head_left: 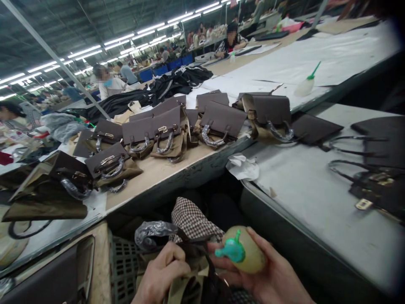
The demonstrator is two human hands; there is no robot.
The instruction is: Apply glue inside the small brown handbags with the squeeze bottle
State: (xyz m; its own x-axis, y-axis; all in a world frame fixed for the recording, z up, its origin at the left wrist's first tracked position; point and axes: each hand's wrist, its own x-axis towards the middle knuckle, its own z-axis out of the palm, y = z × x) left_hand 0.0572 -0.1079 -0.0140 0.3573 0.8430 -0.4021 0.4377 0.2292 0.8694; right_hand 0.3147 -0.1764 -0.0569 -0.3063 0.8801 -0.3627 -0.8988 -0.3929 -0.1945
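My right hand is wrapped round a squeeze bottle of yellowish liquid with a green nozzle cap, tilted toward the left. Beside it, the closed fingers of my left hand grip the edge of a brown handbag with an olive lining. That bag rests low in front of me, and one plastic-wrapped handle sticks up behind my left hand. Its lower part runs out of view. A checked cloth lies just beyond the bag.
Several brown handbags with wrapped handles stand along the bench. Another bottle with a green spout is on the white table at right. A plastic basket stands at lower left, crumpled paper on a table corner. People work farther back.
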